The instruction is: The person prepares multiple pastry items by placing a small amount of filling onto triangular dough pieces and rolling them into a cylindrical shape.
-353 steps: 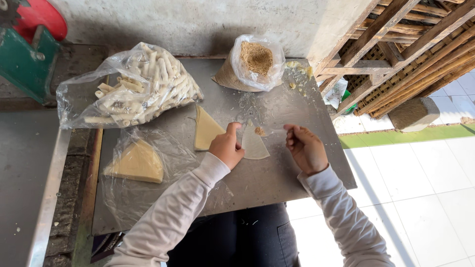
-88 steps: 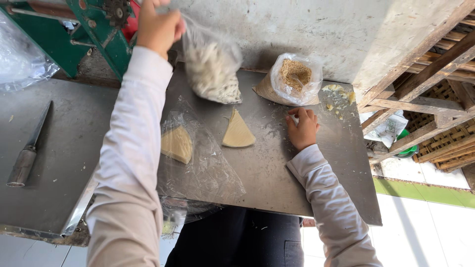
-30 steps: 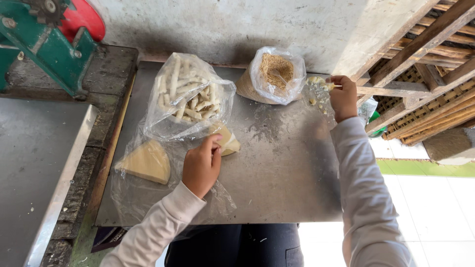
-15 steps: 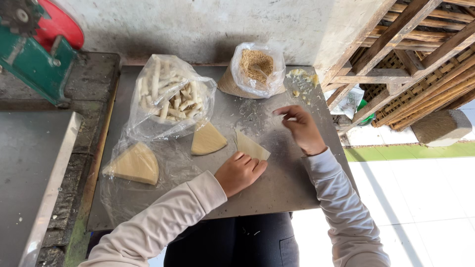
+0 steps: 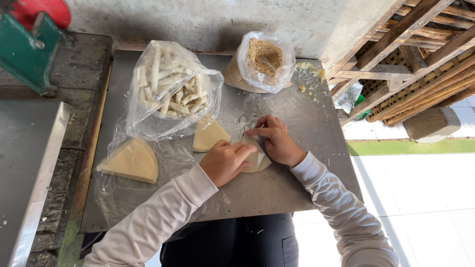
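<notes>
My left hand (image 5: pixel 226 161) and my right hand (image 5: pixel 274 140) meet over a pale thin dough sheet (image 5: pixel 258 159) lying on the metal table (image 5: pixel 277 193). Both hands press on the sheet with their fingertips, the left from its left side, the right from above. Another folded pale wedge of sheets (image 5: pixel 209 135) lies just left of my hands. A larger wedge-shaped stack (image 5: pixel 131 160) rests on clear plastic wrap at the table's left.
A clear bag of pale white sticks (image 5: pixel 168 91) stands at the back left. A bag of brown crumbs (image 5: pixel 262 59) stands at the back centre. A green and red machine (image 5: pixel 29 39) is at far left. Wooden slats (image 5: pixel 415 49) are stacked at right.
My right hand came back from the table's far right corner to the middle. My left hand laid a sheet down; both hands now rest on it.
</notes>
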